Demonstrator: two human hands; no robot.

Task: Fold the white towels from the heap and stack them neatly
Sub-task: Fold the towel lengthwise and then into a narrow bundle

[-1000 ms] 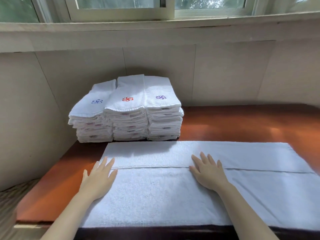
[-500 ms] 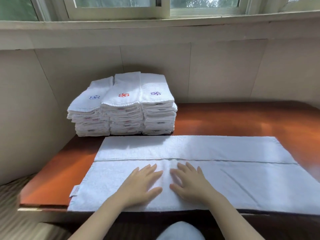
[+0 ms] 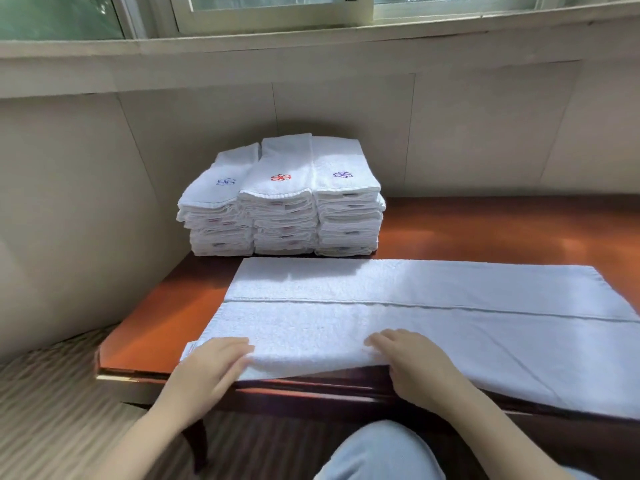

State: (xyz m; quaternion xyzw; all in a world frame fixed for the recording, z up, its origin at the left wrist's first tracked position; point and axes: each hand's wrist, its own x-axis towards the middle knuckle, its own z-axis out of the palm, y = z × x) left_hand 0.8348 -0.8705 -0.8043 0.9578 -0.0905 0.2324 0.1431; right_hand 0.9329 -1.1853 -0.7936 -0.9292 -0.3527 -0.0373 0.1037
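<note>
Under both hands, head view: white towel (image 3: pixel 433 306) spread long-ways on a reddish wooden table (image 3: pixel 502 226). It runs from the left hand (image 3: pixel 207 370) out well past the right hand (image 3: pixel 412 367), and its near side hangs over the table front to the right of the right hand. Hands are apart, both on the towel's near edge, with bare towel between them. Left-hand fingers lie flat-ish on top at the near left corner, just beside a small label (image 3: pixel 188 349). Right-hand fingers are bent a bit and the cloth is bunched slightly at their tips. Thumbs are hidden, so I cannot tell if either hand pinches the edge or only presses it. The edge between the hands looks slightly raised off the table.

Beyond the fingertips a straight line runs the towel's whole length. It reads as one lengthwise fold already in, though that's a guess.

Farther beyond the left hand, well apart from it and against the wall, are three stacks of folded towels (image 3: pixel 280 209) side by side and touching. Each top towel has a small stitched logo, blue, red and purple. Stacks look tidy and about level.

Progress: many towels are done and stacked, and this one is mid-fold. Left for it: probably another lengthwise fold, then cross folds, then onto a stack. No heap of unfolded towels is in view, so how many remain is unknown.

Below the hands are a knee in pale fabric (image 3: pixel 381 452) and striped carpet (image 3: pixel 52 410).
</note>
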